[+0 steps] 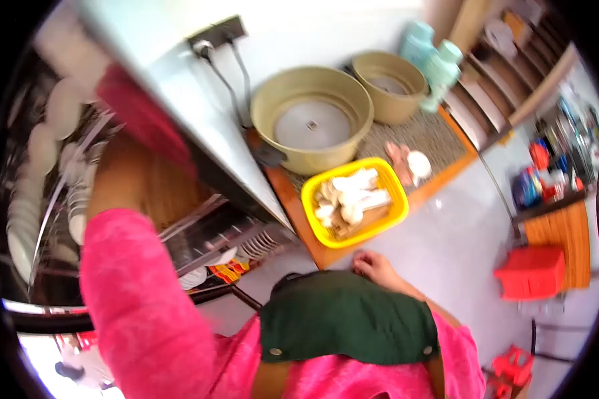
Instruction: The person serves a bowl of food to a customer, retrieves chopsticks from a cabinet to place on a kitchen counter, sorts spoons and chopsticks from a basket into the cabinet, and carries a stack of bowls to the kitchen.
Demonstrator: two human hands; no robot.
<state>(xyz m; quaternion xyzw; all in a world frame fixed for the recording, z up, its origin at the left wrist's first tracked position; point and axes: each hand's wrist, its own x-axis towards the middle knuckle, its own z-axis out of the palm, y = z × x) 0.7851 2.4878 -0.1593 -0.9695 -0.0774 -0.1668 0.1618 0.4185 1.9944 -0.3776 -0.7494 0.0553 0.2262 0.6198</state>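
My right hand (pixel 374 267) hangs at waist height in front of the dark green apron (pixel 346 319). Its fingers are curled in, and nothing shows in them. Just beyond it, apart from the hand, a yellow plastic basket (pixel 400 211) holds several pale pieces that look like mushrooms (pixel 356 199). My left arm, in a pink sleeve (pixel 136 272), reaches up beside a dish cabinet (pixel 206 246) with white plates and bowls (pixel 43 149). The left forearm (pixel 120 176) is blurred. I cannot make out the left hand or its fingers near the dark red blurred shape (pixel 140 120).
Behind the basket stand a large olive pot (pixel 266 110) and a smaller one (pixel 412 96). Two mint-green bottles (pixel 439 73) stand beside them. A pinkish lump (pixel 398 161) and a round white thing (pixel 418 164) lie on the mat. A red box (pixel 531 272) is at right.
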